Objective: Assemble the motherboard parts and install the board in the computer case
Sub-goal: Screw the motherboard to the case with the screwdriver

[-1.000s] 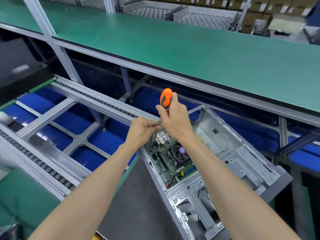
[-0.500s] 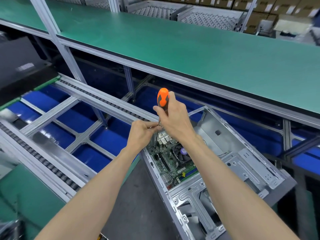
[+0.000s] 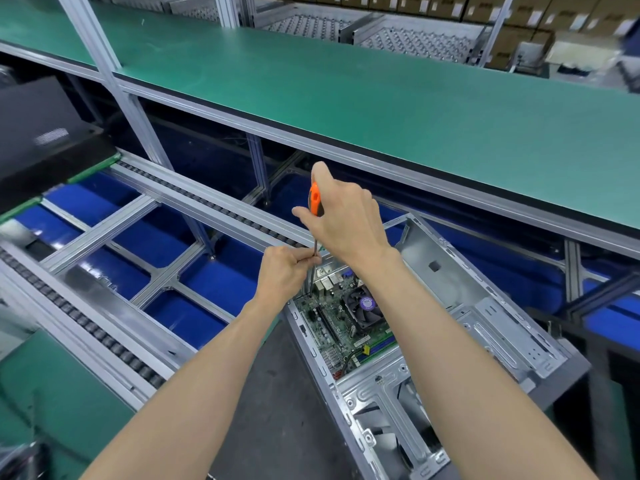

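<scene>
- Working from our nearest edge, we see the computer case (image 3: 485, 327) lying open on its side, the motherboard (image 3: 332, 327) seated in it.
- Our left hand (image 3: 282, 271) pinches the shaft of the screwdriver (image 3: 314, 202); our right hand (image 3: 346, 220) wraps the orange handle.
- We judge the tip could slip and gouge the board if the shaft tilts.
- Beyond, the green tabletop (image 3: 381, 98) stretches away.

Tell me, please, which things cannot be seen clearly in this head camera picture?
- Screwdriver tip and screw, head view: too small where the shaft meets the motherboard.
- Screwdriver handle: mostly covered by the right hand.
- Left hand fingers pinch the shaft; the pinch itself is hidden.
- Computer case front: cut off by the bottom edge.
</scene>
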`<state>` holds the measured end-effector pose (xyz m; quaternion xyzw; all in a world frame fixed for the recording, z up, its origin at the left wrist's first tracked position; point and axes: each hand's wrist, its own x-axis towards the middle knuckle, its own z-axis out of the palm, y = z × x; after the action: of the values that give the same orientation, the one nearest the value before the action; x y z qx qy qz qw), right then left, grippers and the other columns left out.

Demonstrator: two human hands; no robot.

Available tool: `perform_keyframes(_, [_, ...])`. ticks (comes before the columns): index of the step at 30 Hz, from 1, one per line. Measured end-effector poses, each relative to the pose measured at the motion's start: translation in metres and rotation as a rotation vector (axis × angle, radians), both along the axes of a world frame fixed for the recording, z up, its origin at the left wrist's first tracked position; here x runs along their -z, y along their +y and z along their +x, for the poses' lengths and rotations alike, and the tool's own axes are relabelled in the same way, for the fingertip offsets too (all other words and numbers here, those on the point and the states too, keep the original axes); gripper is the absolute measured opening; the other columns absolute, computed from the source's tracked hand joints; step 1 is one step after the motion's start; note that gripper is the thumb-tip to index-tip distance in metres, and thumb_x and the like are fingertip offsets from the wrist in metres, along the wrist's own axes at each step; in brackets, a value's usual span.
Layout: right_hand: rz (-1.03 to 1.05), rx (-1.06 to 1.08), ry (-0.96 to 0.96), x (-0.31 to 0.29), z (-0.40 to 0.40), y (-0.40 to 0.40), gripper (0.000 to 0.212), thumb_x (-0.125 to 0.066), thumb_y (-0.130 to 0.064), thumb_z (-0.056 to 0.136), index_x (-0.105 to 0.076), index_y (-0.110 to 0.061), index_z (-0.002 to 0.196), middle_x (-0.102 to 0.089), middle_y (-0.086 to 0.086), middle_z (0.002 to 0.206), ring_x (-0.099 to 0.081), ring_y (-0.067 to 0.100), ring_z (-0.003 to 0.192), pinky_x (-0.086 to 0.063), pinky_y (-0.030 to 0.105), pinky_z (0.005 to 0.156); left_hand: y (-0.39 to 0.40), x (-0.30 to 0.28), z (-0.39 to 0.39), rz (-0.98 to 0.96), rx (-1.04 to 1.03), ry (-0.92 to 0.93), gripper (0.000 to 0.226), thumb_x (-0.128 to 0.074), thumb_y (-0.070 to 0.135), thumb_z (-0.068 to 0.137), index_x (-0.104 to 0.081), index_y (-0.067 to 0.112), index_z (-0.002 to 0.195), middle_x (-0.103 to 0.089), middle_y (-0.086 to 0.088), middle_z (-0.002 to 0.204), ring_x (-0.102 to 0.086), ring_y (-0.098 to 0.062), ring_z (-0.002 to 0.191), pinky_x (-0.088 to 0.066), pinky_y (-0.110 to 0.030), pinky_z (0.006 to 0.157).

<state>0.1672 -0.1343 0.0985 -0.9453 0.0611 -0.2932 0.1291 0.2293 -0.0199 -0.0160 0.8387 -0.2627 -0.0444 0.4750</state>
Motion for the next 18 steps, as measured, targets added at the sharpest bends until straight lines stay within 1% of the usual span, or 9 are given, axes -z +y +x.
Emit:
perform_keyframes(2, [0.063, -0.095, -0.015, -0.002, -0.001, -0.002, 0.033, -0.065, -0.034, 0.088, -0.045, -0.018, 0.109, -0.049, -0.004, 0.088, -0.051, 0.029, 0.068, -0.047, 0.038, 0.057, 0.001, 0.001, 0.000, 0.004, 0.003, -0.021, 0.013, -0.070, 0.006, 0.089, -0.080, 0.010, 0.097, -0.052, 0.025, 0.042, -0.040, -0.001, 0.037, -0.030, -0.008, 0.045])
perform_keyframes(4, [0.116, -0.177, 0.039, -0.006, -0.001, -0.004, 0.025, -0.065, -0.024, 0.087, -0.047, -0.019, 0.104, -0.054, -0.004, 0.089, -0.055, 0.030, 0.074, -0.051, 0.044, 0.066, 0.001, 0.004, 0.001, 0.024, 0.013, -0.021, 0.014, -0.069, 0.005, 0.090, -0.080, 0.010, 0.097, -0.048, 0.024, 0.038, -0.035, -0.006, 0.035, -0.028, -0.010, 0.043])
perform_keyframes(7, [-0.050, -0.009, 0.091, -0.011, 0.002, -0.002, 0.031, -0.062, -0.039, 0.093, -0.039, -0.018, 0.091, -0.050, 0.000, 0.079, -0.052, 0.034, 0.073, -0.045, 0.040, 0.064, -0.001, 0.009, 0.001, 0.054, 0.013, -0.025, 0.013, -0.068, 0.006, 0.090, -0.081, 0.010, 0.092, -0.049, 0.022, 0.039, -0.036, -0.008, 0.037, -0.029, -0.013, 0.043])
perform_keyframes(9, [-0.100, 0.023, 0.107, -0.017, 0.002, -0.002, 0.034, -0.064, -0.043, 0.090, -0.042, -0.017, 0.089, -0.049, 0.002, 0.082, -0.047, 0.032, 0.072, -0.037, 0.037, 0.061, -0.002, 0.010, -0.001, 0.047, -0.001, -0.035, 0.012, -0.069, 0.007, 0.090, -0.081, 0.010, 0.090, -0.049, 0.023, 0.040, -0.037, -0.006, 0.038, -0.030, -0.013, 0.044])
perform_keyframes(11, [-0.061, -0.088, 0.163, -0.021, 0.002, -0.003, 0.022, -0.067, -0.027, 0.083, -0.051, -0.016, 0.095, -0.054, 0.000, 0.090, -0.052, 0.031, 0.077, -0.036, 0.035, 0.061, 0.000, 0.011, -0.001, 0.038, -0.004, -0.057, 0.011, -0.070, 0.008, 0.090, -0.081, 0.012, 0.090, -0.048, 0.022, 0.039, -0.035, -0.008, 0.037, -0.029, -0.013, 0.044])
perform_keyframes(13, [-0.038, -0.116, 0.207, -0.022, 0.001, -0.003, 0.019, -0.065, -0.017, 0.082, -0.052, -0.014, 0.096, -0.054, 0.001, 0.090, -0.054, 0.031, 0.078, -0.038, 0.036, 0.061, 0.001, 0.011, -0.003, 0.052, -0.001, -0.087, 0.012, -0.070, 0.009, 0.090, -0.081, 0.014, 0.090, -0.048, 0.023, 0.039, -0.038, -0.007, 0.037, -0.030, -0.012, 0.044])
perform_keyframes(16, [-0.141, 0.031, 0.184, -0.022, -0.001, 0.003, 0.029, -0.063, -0.034, 0.093, -0.041, -0.014, 0.089, -0.044, 0.002, 0.085, -0.042, 0.028, 0.073, -0.033, 0.038, 0.062, 0.000, 0.010, -0.004, 0.095, -0.016, -0.118, 0.013, -0.070, 0.009, 0.089, -0.081, 0.016, 0.093, -0.047, 0.028, 0.038, -0.044, 0.000, 0.039, -0.031, -0.008, 0.045])
perform_keyframes(17, [-0.155, 0.036, 0.182, -0.023, -0.001, 0.005, 0.031, -0.063, -0.037, 0.092, -0.041, -0.015, 0.089, -0.043, 0.002, 0.086, -0.041, 0.028, 0.073, -0.032, 0.038, 0.062, 0.000, 0.010, -0.004, 0.109, -0.022, -0.130, 0.013, -0.071, 0.010, 0.089, -0.081, 0.017, 0.092, -0.049, 0.024, 0.039, -0.044, -0.003, 0.039, -0.031, -0.008, 0.046])
perform_keyframes(18, [-0.146, 0.001, 0.197, -0.024, -0.001, 0.006, 0.029, -0.065, -0.034, 0.089, -0.044, -0.014, 0.091, -0.045, 0.002, 0.089, -0.042, 0.028, 0.073, -0.032, 0.038, 0.062, 0.000, 0.009, -0.004, 0.125, -0.025, -0.145, 0.012, -0.071, 0.013, 0.089, -0.082, 0.018, 0.088, -0.052, 0.016, 0.040, -0.043, -0.007, 0.039, -0.038, -0.017, 0.048])
